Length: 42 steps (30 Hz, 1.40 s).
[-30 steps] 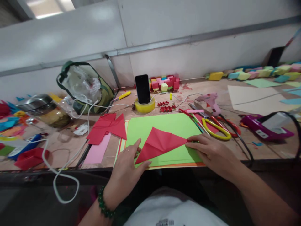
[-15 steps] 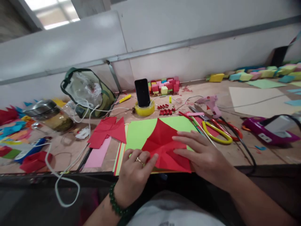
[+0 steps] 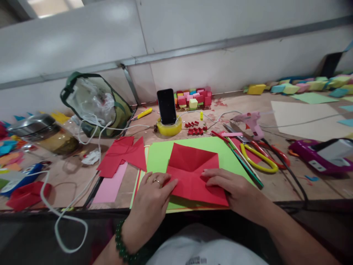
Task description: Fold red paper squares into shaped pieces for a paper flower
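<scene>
A creased sheet of red paper [image 3: 193,176] lies on a stack of coloured sheets topped with light green paper [image 3: 160,152]. Fold lines cross at its middle, and its upper part is raised. My left hand [image 3: 151,197], with a ring and a green bead bracelet, grips the sheet's left edge, thumb on top. At the right edge my right hand [image 3: 233,186] has its fingers bent over the paper, pinching it. What lies under the fingers is hidden.
Red cut pieces [image 3: 118,154] and a pink strip [image 3: 110,184] lie left. Behind stand a phone [image 3: 166,106] on a yellow tape roll [image 3: 169,128] and small paper boxes [image 3: 194,99]. Yellow-handled scissors [image 3: 259,160] and a pink glue gun [image 3: 252,121] are right. A white cable [image 3: 57,221] hangs over the front edge.
The red sheet has opened out from a pointed, folded shape to a flatter, wider one. My right hand's fingers have moved lower and bent round the right edge. The view has shifted slightly.
</scene>
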Motion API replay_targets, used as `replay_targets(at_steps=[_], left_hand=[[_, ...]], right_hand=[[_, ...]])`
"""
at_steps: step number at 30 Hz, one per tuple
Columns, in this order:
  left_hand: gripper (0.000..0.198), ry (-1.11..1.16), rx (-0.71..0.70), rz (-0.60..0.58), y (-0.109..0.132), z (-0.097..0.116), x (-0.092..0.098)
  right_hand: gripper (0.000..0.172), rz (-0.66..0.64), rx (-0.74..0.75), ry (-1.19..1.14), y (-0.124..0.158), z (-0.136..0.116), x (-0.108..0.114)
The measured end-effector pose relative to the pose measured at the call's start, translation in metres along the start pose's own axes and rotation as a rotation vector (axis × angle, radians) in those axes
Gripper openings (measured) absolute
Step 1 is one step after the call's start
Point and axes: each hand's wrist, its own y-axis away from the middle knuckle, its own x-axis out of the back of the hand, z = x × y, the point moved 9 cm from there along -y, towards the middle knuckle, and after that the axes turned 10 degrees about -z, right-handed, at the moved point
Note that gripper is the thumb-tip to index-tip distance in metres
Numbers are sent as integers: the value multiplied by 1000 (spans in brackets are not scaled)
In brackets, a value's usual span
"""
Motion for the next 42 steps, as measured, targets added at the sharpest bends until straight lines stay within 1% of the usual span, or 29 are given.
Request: replay_targets(at_steps=[3, 5, 7, 10, 12, 13, 14, 15, 17, 18, 19, 20, 21, 23, 25, 26, 28, 31, 33, 34, 35, 37, 38, 39, 40, 41, 42], left_hand=[[32, 61, -50, 62, 1, 0, 10], [23, 168, -86, 83, 1, 1, 15], [21, 295, -86, 70, 0, -2, 14], [36, 385, 8, 19, -4, -12, 3], [36, 378, 89, 12, -6, -19, -5], [32, 372, 121, 22, -8, -22, -8], [30, 363, 152, 42, -9, -25, -10], [32, 343, 180, 70, -10, -27, -10], [50, 271, 227, 116, -11, -28, -9], [62, 224, 247, 131, -12, -27, -8], [72, 175, 265, 139, -13, -26, -7], [80, 125, 280, 145, -13, -25, -5], [84, 70, 287, 153, -14, -23, -4], [81, -53, 262, 171, -16, -16, 0], [71, -135, 202, 160, -19, -8, 0], [69, -132, 181, 145, -21, -6, -1], [72, -26, 166, 115, -24, -6, -5], [75, 205, 202, 137, -26, -12, -3], [73, 299, 230, 166, -24, -17, 1], [73, 341, 239, 163, -24, -19, 2], [73, 379, 238, 140, -23, -20, 2], [74, 437, 235, 44, -23, -22, -5], [75, 444, 243, -9, -23, -23, -10], [76, 431, 255, -49, -22, -24, -14], [78, 404, 270, -72, -21, -26, -17], [80, 370, 281, -77, -21, -27, -19], [82, 331, 286, -62, -21, -27, -19]], right_hand=[[25, -42, -60, -85, 7, 7, -1], [26, -69, -124, -137, 11, 12, -1], [28, -91, -198, -205, 14, 19, -1], [22, -95, -277, -321, 16, 27, -2], [17, -63, -337, -356, 17, 35, -2], [20, -32, -379, -337, 17, 39, -2], [27, 8, -425, -292, 18, 44, -1], [38, 55, -467, -224, 20, 49, 1], [57, 163, -521, -27, 23, 52, 9], [62, 197, -526, 84, 23, 51, 12], [62, 215, -507, 190, 22, 47, 15], [59, 210, -461, 286, 19, 40, 16], [53, 178, -386, 365, 14, 32, 14], [43, 63, -195, 449, 3, 16, 4], [41, -52, -48, 449, -3, 5, -6], [40, -88, -15, 428, -6, 3, -9], [34, -100, -16, 363, -9, 5, -9], [28, -65, -54, 245, -9, 5, -2], [26, -41, -41, 173, -6, -2, 3], [24, 12, -31, 146, -3, -6, 9], [20, 97, -40, 132, 1, -8, 17], [14, 303, -134, 151, 14, -3, 34], [21, 384, -211, 179, 20, 3, 39], [34, 417, -287, 219, 24, 11, 40], [49, 400, -343, 261, 25, 18, 36], [60, 350, -373, 299, 23, 24, 30], [67, 307, -384, 343, 21, 28, 24]])
